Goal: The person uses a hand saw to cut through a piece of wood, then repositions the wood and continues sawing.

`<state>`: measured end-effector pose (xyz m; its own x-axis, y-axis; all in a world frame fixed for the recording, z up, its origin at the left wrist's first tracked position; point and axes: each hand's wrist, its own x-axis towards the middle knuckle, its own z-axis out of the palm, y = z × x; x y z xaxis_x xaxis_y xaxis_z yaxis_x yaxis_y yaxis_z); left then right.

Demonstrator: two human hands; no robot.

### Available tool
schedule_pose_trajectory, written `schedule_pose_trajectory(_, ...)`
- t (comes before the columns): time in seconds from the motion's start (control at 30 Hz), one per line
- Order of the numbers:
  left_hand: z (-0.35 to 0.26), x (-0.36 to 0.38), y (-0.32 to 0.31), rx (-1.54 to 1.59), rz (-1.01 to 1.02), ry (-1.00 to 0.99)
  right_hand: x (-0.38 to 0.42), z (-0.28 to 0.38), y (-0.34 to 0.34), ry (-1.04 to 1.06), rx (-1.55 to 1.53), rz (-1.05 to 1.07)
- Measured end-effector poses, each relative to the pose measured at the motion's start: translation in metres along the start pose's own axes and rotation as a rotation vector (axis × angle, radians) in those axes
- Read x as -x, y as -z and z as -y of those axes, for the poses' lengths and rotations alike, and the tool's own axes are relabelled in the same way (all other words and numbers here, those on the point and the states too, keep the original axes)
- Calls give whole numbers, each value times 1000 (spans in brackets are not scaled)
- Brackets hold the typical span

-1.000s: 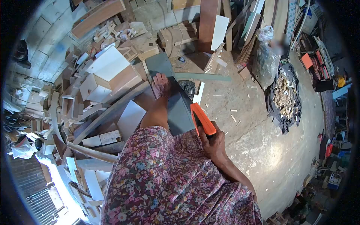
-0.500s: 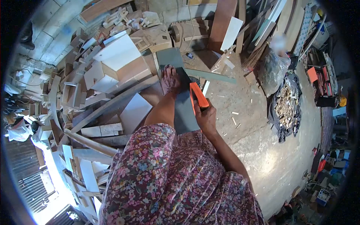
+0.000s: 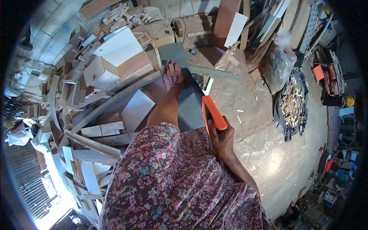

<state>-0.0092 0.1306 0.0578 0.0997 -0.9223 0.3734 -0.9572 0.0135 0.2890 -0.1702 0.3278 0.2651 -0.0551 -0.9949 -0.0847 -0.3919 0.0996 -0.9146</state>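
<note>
A long grey-green board (image 3: 189,111) lies in front of me, its far end near some wooden pieces. My left hand (image 3: 173,76) rests flat on it, fingers slightly apart and holding nothing. The orange handle of a saw (image 3: 217,113) is wrapped by the fingers of my right hand (image 3: 222,134), at the board's right side. From the handle a dark blade runs forward toward the board's middle, near my left hand. How deep the blade sits in the board cannot be made out.
Wood offcuts and white panels (image 3: 119,48) are piled at the left. A narrow green strip (image 3: 216,73) lies beyond the board. Farther right are a clear plastic bag (image 3: 281,69) and a dark cloth holding small wood scraps (image 3: 293,103). Planks (image 3: 226,27) lean at the back.
My right hand has pulled the saw back toward my body and a little to the right. My left hand still presses on the board; the view has shifted slightly.
</note>
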Motion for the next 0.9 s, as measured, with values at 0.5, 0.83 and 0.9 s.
schedule_pose_trajectory(0.5,15,-3,-16,15,-169,-144,-62,-43,-38,175,52,-134)
schedule_pose_trajectory(0.83,1,-1,-7,5,1,20,-3,-7,2,-77,73,-33)
schedule_pose_trajectory(0.9,0,0,-7,-41,-27,0,0,-9,2,-83,17,-34)
